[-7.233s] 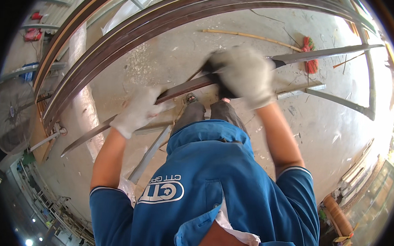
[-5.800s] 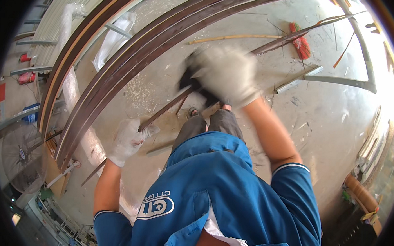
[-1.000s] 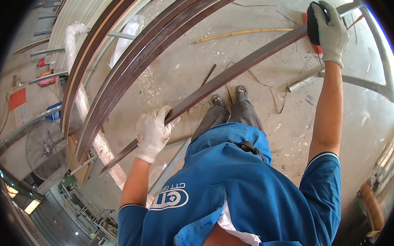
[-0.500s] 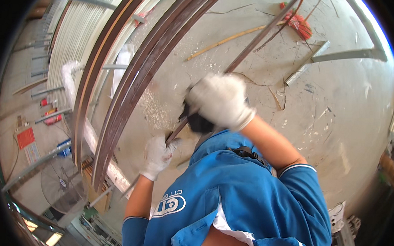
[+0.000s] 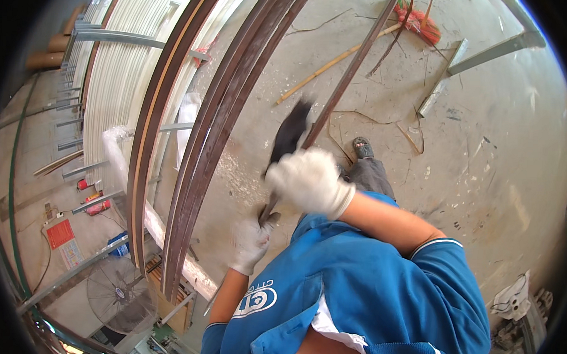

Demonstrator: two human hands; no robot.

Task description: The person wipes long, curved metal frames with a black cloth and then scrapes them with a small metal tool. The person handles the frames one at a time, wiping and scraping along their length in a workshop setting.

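Observation:
I hold a long thin brown metal bar that slants from the top right down to my chest. My left hand, in a white glove, grips its lower end. My right hand, also white-gloved, is just above the left, closed on a black cloth pressed against the bar. The cloth is blurred by motion and sticks out beyond my fingers. My blue shirt fills the lower part of the view.
A stack of curved brown metal bars lies on the concrete floor to my left, beside white ribbed sheets. A red-bristled broom, grey metal sections, a floor fan and my foot are around me.
My right hand with the black cloth has slid down the bar from its far upper end to just above my left hand. The bar now points more steeply upward in view.

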